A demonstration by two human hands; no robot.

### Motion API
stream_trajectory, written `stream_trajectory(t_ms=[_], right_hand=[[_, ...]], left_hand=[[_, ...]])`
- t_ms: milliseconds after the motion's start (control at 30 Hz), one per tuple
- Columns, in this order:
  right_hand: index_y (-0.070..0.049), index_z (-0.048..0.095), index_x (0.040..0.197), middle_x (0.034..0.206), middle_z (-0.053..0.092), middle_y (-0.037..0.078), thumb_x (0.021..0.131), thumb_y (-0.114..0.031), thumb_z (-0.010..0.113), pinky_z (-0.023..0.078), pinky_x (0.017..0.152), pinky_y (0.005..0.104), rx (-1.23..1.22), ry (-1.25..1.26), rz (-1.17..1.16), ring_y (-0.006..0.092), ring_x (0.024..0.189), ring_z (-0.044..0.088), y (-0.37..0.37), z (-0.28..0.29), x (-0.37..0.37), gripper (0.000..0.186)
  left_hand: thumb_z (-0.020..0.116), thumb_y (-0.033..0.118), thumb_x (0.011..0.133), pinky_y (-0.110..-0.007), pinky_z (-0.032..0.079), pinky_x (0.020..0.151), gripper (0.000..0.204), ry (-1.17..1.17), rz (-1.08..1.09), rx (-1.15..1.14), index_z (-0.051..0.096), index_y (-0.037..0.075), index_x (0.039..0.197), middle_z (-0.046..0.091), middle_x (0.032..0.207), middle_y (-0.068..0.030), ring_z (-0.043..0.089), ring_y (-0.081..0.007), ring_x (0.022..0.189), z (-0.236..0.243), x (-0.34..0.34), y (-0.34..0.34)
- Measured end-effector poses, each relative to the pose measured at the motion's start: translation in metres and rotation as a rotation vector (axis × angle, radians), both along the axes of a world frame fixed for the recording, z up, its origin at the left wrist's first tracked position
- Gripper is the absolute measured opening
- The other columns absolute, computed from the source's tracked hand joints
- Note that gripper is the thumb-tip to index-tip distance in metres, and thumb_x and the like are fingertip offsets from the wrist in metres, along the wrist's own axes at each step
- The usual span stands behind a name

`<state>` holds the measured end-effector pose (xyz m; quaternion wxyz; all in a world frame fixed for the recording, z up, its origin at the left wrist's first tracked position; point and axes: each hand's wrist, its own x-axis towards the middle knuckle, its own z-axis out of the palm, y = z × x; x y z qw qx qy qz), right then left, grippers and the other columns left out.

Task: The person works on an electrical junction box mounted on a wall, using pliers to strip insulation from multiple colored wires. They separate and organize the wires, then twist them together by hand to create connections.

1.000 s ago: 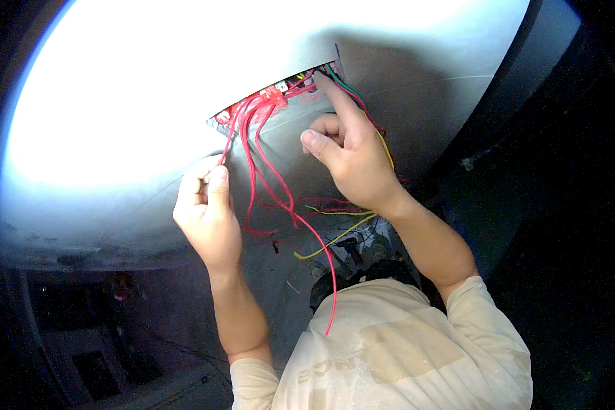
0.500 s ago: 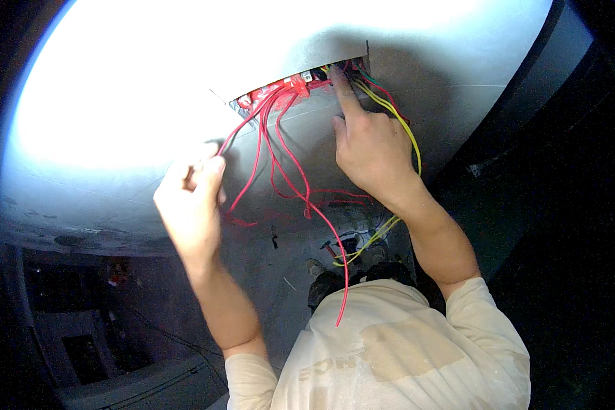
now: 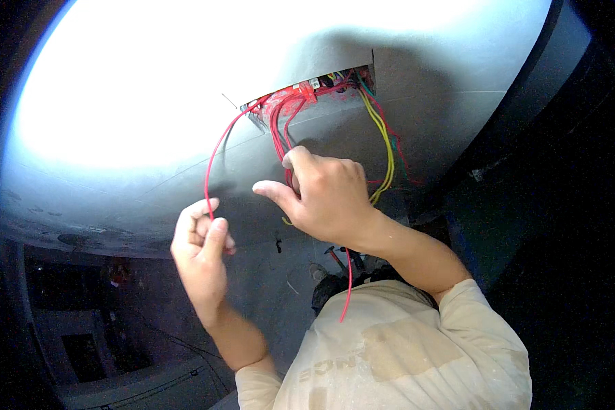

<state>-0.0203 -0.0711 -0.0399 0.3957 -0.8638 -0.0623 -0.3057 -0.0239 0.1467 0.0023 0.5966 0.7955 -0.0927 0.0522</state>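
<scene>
My left hand (image 3: 201, 249) pinches a single red wire (image 3: 210, 157) between thumb and fingers; the wire arcs up into the left end of a rectangular wall opening (image 3: 253, 119). My right hand (image 3: 331, 195) is beside it, fingers curled around a bundle of red wires (image 3: 275, 130) that hangs from the opening, its thumb sticking out to the left. The palm side and part of the bundle are hidden by the hand. One loose red wire end (image 3: 345, 301) dangles below my right wrist, in front of my shirt.
Yellow wires (image 3: 389, 154) and thin red and green ones hang from the opening's right end. Red material (image 3: 301, 90) and small connectors sit inside it. The grey wall (image 3: 430, 123) is brightly lit at left. A hammer (image 3: 335, 258) lies on the floor near my feet.
My right hand has come down and left from the opening to the red wires, drawing them together. My left hand has moved lower, with its red wire now curving out to the left.
</scene>
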Motion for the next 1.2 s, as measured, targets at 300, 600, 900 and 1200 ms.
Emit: stream_trajectory(t_ms=[300, 600, 900, 1200], right_hand=[[-0.007, 0.059, 0.097, 0.077, 0.069, 0.016, 0.088, -0.031, 0.078, 0.054, 0.06, 0.0489, 0.076, 0.035, -0.123, 0.0388, 0.068, 0.07, -0.003, -0.016, 0.009, 0.032], [0.0, 0.073, 0.108, 0.079, 0.069, 0.005, 0.096, -0.01, 0.071, 0.049, 0.061, 0.0292, 0.581, 0.039, 0.123, 0.0107, 0.068, 0.062, -0.021, -0.028, 0.007, 0.015], [0.0, 0.07, 0.097, 0.073, 0.061, -0.001, 0.103, -0.014, 0.062, 0.045, 0.061, 0.0265, 0.781, -0.057, 0.162, 0.0073, 0.067, 0.053, -0.037, -0.017, 0.006, 0.017], [0.0, 0.067, 0.098, 0.08, 0.067, 0.002, 0.104, -0.015, 0.061, 0.05, 0.064, 0.0296, 1.08, 0.122, 0.301, 0.0097, 0.07, 0.061, -0.04, -0.01, 0.014, 0.017]], left_hand=[[0.063, 0.004, 0.097, -0.024, 0.046, 0.062, 0.022, 0.161, -0.189, -0.228, 0.066, -0.004, 0.118, 0.067, 0.09, -0.0053, 0.058, -0.0103, 0.065, -0.029, 0.033, -0.039], [0.072, -0.005, 0.09, -0.022, 0.051, 0.065, 0.022, 0.114, -0.201, -0.345, 0.07, -0.004, 0.112, 0.073, 0.097, -0.0061, 0.063, -0.0068, 0.073, -0.043, 0.049, -0.081], [0.069, -0.004, 0.092, -0.022, 0.051, 0.071, 0.012, -0.024, -0.069, -0.19, 0.07, -0.004, 0.104, 0.072, 0.088, -0.0049, 0.063, -0.0071, 0.077, -0.044, 0.051, -0.091], [0.071, 0.007, 0.095, -0.021, 0.043, 0.063, 0.008, -0.016, -0.078, -0.285, 0.07, -0.001, 0.096, 0.07, 0.082, -0.003, 0.058, -0.0067, 0.067, -0.039, 0.046, -0.086]])
